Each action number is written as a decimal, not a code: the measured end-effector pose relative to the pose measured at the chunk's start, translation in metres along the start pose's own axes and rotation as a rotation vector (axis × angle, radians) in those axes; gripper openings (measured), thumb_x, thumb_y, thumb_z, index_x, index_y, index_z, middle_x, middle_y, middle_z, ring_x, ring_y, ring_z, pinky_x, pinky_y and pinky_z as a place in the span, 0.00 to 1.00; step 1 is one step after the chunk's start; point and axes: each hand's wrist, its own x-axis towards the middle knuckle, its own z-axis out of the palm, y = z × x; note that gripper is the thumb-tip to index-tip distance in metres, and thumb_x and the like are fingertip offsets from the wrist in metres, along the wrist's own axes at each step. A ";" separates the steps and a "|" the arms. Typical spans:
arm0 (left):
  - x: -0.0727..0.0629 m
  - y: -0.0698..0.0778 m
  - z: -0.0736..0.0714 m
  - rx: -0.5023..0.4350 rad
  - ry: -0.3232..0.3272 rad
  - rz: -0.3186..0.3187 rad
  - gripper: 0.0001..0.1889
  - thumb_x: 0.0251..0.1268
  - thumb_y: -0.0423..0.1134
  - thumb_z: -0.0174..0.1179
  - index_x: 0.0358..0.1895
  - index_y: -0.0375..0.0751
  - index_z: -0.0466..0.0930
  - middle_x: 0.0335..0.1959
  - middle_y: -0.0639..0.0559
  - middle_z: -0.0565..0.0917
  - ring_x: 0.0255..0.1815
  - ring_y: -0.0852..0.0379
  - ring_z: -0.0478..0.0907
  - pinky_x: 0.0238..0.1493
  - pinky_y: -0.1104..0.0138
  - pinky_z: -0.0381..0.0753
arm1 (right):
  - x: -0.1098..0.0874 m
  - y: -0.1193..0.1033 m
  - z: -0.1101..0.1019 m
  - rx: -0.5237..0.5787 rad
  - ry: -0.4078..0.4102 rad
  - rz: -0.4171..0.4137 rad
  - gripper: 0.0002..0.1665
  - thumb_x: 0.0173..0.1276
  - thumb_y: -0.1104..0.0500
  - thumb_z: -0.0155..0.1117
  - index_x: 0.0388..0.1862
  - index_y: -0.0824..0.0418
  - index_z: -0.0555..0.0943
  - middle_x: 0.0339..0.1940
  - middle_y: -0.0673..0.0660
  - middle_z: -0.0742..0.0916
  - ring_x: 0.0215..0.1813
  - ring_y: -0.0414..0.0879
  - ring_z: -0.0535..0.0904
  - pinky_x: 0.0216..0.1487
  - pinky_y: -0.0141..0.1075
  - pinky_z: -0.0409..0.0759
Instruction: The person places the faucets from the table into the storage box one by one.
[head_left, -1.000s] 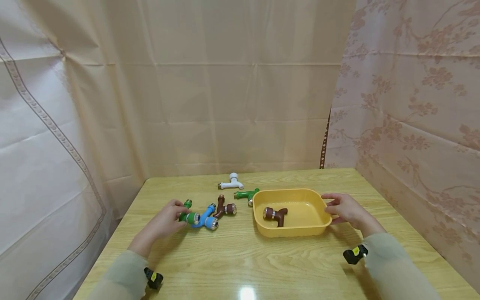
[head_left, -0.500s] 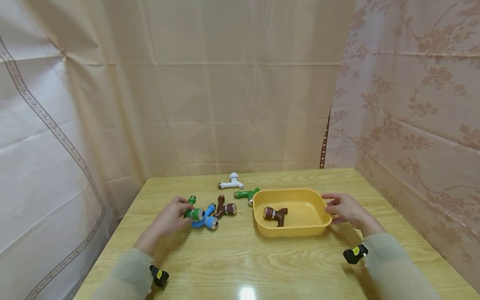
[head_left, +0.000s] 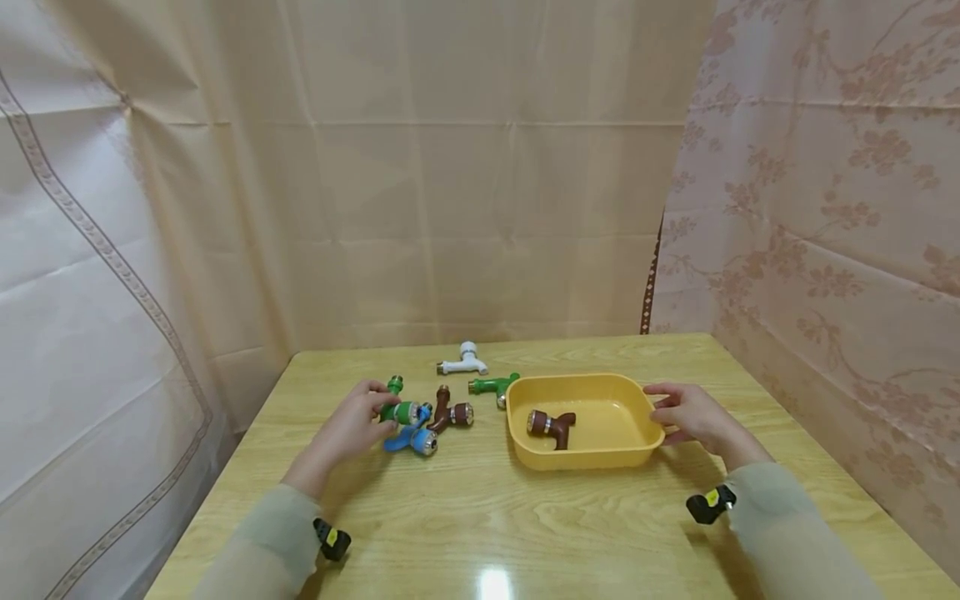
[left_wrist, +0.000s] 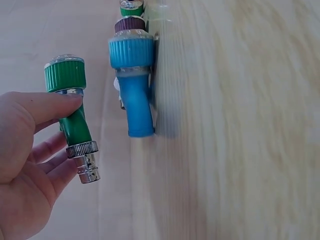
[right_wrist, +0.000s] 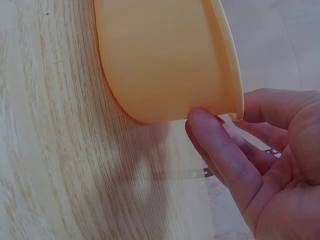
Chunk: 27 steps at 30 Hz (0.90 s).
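My left hand [head_left: 348, 427] pinches a green tap [head_left: 405, 412] by its body, its threaded end pointing away in the head view. In the left wrist view, the green tap [left_wrist: 67, 75] is raised beside the blue tap [left_wrist: 131, 55], apart from it, with the thumb across its neck. On the table the blue tap [head_left: 400, 440] lies just right of the left hand, near a brown tap [head_left: 441, 413]. My right hand [head_left: 697, 421] grips the right end of a yellow plastic basin [head_left: 588, 461]; its thumb lies at the rim. Inside sits another brown tap [head_left: 558, 429].
A second green tap [head_left: 491, 386] lies against the basin's left side. Behind it rests a white tap [head_left: 465, 364]. The wooden table [head_left: 465, 517] ends at a beige curtain [head_left: 450, 208] at the back, with patterned cloth [head_left: 840, 233] on the right.
The left hand has moved to the right and slightly away from the body, carrying the green tap over toward the blue and brown taps. The right hand and basin stay put.
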 end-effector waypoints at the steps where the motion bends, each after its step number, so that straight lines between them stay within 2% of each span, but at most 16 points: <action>1: 0.001 0.001 0.000 0.002 0.006 0.013 0.18 0.63 0.36 0.71 0.56 0.41 0.86 0.58 0.45 0.73 0.48 0.49 0.77 0.49 0.53 0.81 | 0.000 0.000 0.000 0.000 0.004 0.004 0.36 0.73 0.67 0.61 0.76 0.72 0.62 0.60 0.75 0.77 0.48 0.56 0.84 0.42 0.49 0.87; 9: 0.008 0.014 0.001 -0.019 0.052 0.070 0.18 0.63 0.35 0.71 0.57 0.40 0.85 0.59 0.42 0.73 0.49 0.46 0.78 0.47 0.53 0.83 | 0.000 -0.001 0.000 -0.004 0.006 0.006 0.35 0.74 0.68 0.61 0.76 0.73 0.62 0.59 0.75 0.77 0.48 0.57 0.83 0.42 0.49 0.87; 22: 0.025 0.027 0.003 -0.092 0.100 0.056 0.19 0.66 0.35 0.69 0.60 0.39 0.84 0.62 0.41 0.71 0.52 0.44 0.78 0.52 0.51 0.82 | -0.001 0.003 0.001 0.021 0.002 -0.033 0.35 0.72 0.68 0.61 0.75 0.75 0.62 0.58 0.76 0.77 0.46 0.55 0.85 0.40 0.49 0.88; 27: 0.032 0.035 0.004 -0.099 0.119 0.111 0.18 0.65 0.33 0.69 0.58 0.38 0.84 0.61 0.40 0.72 0.50 0.44 0.79 0.52 0.50 0.83 | 0.000 0.004 0.002 0.028 0.000 -0.044 0.36 0.72 0.69 0.61 0.75 0.75 0.62 0.58 0.75 0.77 0.46 0.55 0.85 0.40 0.49 0.88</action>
